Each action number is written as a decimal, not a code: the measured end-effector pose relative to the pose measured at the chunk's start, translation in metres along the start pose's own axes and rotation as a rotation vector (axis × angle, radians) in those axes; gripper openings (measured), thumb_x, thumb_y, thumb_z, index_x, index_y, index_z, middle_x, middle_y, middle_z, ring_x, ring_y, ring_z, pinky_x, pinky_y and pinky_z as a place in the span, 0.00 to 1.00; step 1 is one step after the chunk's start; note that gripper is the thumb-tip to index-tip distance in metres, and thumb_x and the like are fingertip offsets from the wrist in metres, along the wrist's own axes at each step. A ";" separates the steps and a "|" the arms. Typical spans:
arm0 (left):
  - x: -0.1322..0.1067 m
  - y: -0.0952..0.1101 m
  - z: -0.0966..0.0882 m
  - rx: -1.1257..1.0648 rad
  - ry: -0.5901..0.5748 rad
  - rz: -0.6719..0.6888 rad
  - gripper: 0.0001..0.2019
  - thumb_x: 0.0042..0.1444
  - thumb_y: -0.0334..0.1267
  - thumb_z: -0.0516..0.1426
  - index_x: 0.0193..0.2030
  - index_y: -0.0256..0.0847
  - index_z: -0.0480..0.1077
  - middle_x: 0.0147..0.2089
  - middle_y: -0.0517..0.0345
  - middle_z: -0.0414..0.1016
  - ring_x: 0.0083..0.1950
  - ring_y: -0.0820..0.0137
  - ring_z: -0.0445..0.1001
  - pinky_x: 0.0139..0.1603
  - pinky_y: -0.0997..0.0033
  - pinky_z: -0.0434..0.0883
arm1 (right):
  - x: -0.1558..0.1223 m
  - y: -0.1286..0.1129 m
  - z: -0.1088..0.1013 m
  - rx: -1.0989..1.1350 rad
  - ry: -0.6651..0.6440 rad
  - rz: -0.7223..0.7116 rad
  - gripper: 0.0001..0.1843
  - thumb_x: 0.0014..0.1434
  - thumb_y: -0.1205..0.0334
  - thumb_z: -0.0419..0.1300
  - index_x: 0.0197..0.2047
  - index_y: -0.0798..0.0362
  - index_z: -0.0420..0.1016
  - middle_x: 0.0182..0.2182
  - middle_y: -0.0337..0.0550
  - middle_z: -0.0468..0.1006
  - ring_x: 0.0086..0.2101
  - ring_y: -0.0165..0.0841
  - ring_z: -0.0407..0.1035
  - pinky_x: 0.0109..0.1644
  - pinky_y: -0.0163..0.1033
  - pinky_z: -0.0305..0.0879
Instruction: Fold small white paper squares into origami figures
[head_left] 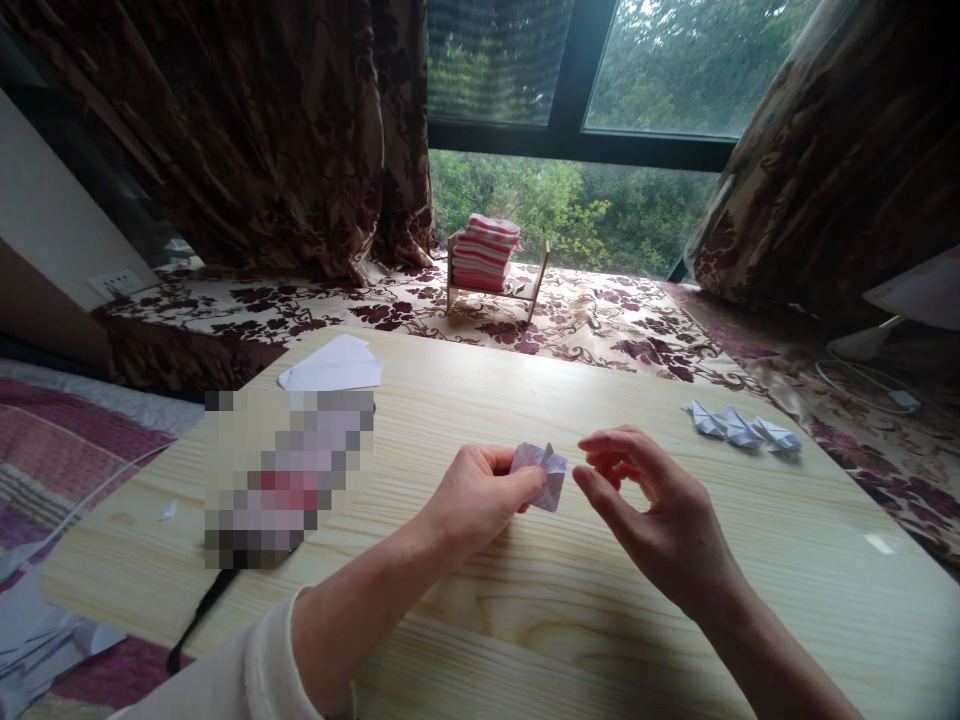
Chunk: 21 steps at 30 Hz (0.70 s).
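A small folded square of white paper [553, 482] with a raised flap is pinched between the thumb and fingers of my left hand [480, 495], just above the wooden table. Close to its right edge, my right hand [660, 500] is held in the air with thumb and fingers curved and a gap between them. Nothing shows in it, and it does not touch the paper. Farther right on the table, several folded paper pieces [741, 428] lie in a slanting row.
On the table [450, 400], white paper sheets [334, 365] lie at the far left, near a pixelated object [292, 480] with a black strap. A small paper scrap [167, 511] sits by the left edge. A little rack with folded striped cloths [486, 252] stands on the windowsill.
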<state>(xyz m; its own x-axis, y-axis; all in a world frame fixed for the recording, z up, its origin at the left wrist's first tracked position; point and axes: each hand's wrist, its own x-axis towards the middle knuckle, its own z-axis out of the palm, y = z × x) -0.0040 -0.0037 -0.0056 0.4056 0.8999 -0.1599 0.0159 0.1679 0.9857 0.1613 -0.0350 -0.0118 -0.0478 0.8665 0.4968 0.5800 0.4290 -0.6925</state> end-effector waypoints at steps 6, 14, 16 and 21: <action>0.002 0.003 0.000 -0.090 -0.006 -0.027 0.12 0.50 0.40 0.56 0.25 0.33 0.74 0.25 0.55 0.71 0.29 0.72 0.64 0.31 0.72 0.63 | -0.001 0.000 -0.001 -0.062 -0.085 -0.196 0.04 0.57 0.70 0.59 0.36 0.52 0.71 0.33 0.41 0.70 0.28 0.27 0.65 0.29 0.34 0.65; 0.002 0.000 -0.001 -0.106 -0.009 -0.024 0.11 0.49 0.40 0.57 0.26 0.33 0.75 0.25 0.56 0.71 0.29 0.73 0.64 0.31 0.73 0.63 | 0.000 0.003 0.001 -0.100 -0.043 -0.137 0.07 0.57 0.66 0.59 0.41 0.53 0.70 0.31 0.41 0.71 0.28 0.29 0.66 0.29 0.35 0.66; 0.002 0.001 -0.001 -0.108 -0.008 -0.014 0.11 0.49 0.39 0.57 0.25 0.33 0.75 0.24 0.56 0.71 0.29 0.73 0.64 0.31 0.73 0.63 | -0.001 0.003 0.001 -0.104 -0.052 -0.126 0.08 0.57 0.65 0.59 0.42 0.52 0.70 0.31 0.41 0.71 0.28 0.29 0.66 0.28 0.35 0.65; 0.001 0.003 0.000 -0.123 -0.013 -0.018 0.10 0.48 0.39 0.58 0.24 0.34 0.75 0.24 0.56 0.72 0.28 0.73 0.65 0.31 0.74 0.63 | -0.001 -0.001 0.002 -0.100 -0.070 -0.115 0.02 0.57 0.66 0.59 0.36 0.52 0.70 0.29 0.40 0.70 0.27 0.29 0.65 0.27 0.35 0.64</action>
<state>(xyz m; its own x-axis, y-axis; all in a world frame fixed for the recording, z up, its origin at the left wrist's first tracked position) -0.0038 -0.0023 -0.0033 0.4183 0.8911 -0.1761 -0.0886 0.2330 0.9684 0.1592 -0.0356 -0.0127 -0.1735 0.8303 0.5296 0.6454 0.5020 -0.5757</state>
